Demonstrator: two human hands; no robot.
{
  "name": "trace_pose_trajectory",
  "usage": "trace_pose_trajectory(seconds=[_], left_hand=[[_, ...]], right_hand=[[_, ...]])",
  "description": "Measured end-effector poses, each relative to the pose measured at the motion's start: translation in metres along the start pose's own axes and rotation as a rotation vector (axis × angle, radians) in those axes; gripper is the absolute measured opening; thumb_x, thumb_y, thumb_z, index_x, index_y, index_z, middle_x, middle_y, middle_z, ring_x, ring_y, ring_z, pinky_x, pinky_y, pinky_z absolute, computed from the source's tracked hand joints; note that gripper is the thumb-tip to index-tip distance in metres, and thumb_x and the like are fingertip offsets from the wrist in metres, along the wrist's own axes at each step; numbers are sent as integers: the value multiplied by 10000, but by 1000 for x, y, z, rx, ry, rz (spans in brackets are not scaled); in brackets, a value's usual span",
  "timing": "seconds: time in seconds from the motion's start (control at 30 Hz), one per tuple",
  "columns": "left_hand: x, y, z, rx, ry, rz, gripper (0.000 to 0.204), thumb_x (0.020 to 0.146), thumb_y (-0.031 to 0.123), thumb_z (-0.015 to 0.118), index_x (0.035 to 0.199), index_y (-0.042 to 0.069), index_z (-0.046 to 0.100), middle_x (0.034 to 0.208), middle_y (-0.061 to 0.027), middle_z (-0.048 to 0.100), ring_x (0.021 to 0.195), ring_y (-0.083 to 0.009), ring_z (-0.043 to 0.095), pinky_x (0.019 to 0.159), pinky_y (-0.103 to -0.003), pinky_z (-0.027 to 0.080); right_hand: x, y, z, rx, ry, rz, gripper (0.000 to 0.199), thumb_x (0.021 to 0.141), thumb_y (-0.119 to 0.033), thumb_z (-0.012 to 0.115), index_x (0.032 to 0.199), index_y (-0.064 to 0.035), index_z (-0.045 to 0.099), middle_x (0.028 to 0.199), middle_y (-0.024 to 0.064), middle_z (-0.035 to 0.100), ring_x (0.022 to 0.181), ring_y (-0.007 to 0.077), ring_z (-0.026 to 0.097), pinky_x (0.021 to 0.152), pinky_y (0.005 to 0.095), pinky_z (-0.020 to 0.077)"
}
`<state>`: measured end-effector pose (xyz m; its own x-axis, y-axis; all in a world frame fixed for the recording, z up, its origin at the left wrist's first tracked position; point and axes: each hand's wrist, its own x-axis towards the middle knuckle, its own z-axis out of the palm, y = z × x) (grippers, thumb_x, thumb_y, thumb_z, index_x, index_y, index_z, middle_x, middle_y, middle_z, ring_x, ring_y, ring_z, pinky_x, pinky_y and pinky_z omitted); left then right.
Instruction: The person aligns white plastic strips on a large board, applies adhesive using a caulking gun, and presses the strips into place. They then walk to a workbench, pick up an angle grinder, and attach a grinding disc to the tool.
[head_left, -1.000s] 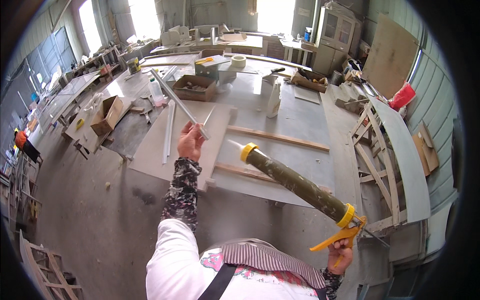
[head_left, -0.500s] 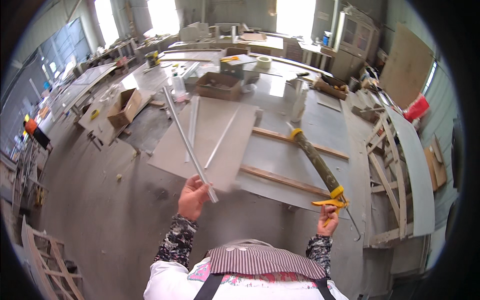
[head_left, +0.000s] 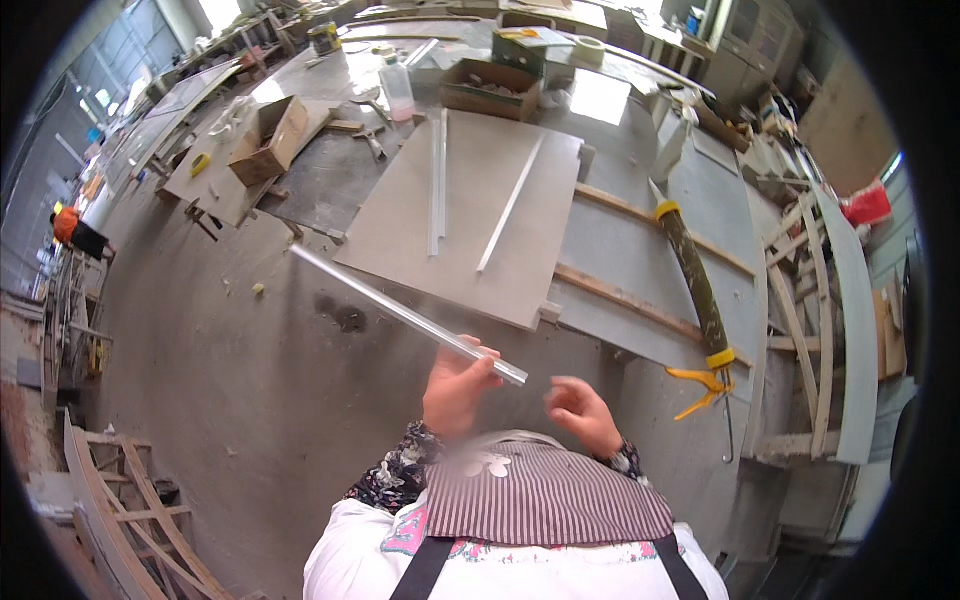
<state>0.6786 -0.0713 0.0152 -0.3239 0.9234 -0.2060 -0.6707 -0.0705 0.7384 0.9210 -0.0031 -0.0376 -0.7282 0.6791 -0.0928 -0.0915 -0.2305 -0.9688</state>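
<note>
In my left hand (head_left: 455,392), thumb and fingers close on a long, shiny grooved metal strip (head_left: 390,308) near its near end. The strip slants up to the far left, above the floor. My right hand (head_left: 588,418) is just right of the strip's near end, apart from it, fingers loosely bent and apart with nothing seen in them. A caulking gun (head_left: 693,280) with a dark tube and yellow handle rests at the table's right side, its handle past the near edge. Similar thin strips (head_left: 510,205) lie on a beige panel (head_left: 400,200) ahead of me.
Wooden battens (head_left: 630,310) cross the grey table beside the panel. Behind the panel are a cardboard box (head_left: 490,90) and a bottle (head_left: 397,88). Another open box (head_left: 270,140) is farther left. Wooden frames (head_left: 800,310) stand at the right, and a person (head_left: 75,230) is far left.
My right hand has let go of the caulking gun, now resting at the table, and come across toward the strip. My left hand has tipped the strip lower and farther left. The view has tilted down.
</note>
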Motion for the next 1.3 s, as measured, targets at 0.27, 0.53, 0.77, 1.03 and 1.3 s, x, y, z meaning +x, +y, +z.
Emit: trace_pose_trajectory(seconds=[0.27,0.53,0.77,1.03,1.3], left_hand=[[-3,-3,-15,-179,110,-27,281,880,-6,612,1115,84,489,981,-79,624,895,-172,618,787,-321,529],[-1,-20,-22,-164,190,-120,356,893,60,622,1184,38,418,1016,-128,605,877,-189,609,730,-306,504],[3,-14,-17,-150,335,-145,407,879,53,621,1233,44,419,1037,-99,603,869,-177,600,772,-333,513],[47,48,-123,-199,444,32,331,969,177,524,1254,20,466,1133,-157,590,978,-233,601,872,-364,505],[114,68,-166,-88,368,1,240,926,155,600,1120,24,550,1052,-89,631,917,-205,627,823,-366,529]], right_hand=[[57,-12,94,171,93,-163,419,874,25,629,1265,-10,483,1093,75,615,1008,140,599,870,270,504],[58,11,87,103,206,-170,331,866,32,637,1186,14,554,1072,67,629,979,131,612,845,261,513],[55,15,60,80,266,-158,269,864,29,641,1127,30,584,1000,104,659,895,161,645,797,270,527],[45,26,38,317,610,103,243,908,-146,636,1104,-9,592,928,85,670,782,180,661,704,312,559],[84,46,73,457,855,196,225,921,-239,624,1047,-62,563,973,62,657,843,169,638,684,297,542]])
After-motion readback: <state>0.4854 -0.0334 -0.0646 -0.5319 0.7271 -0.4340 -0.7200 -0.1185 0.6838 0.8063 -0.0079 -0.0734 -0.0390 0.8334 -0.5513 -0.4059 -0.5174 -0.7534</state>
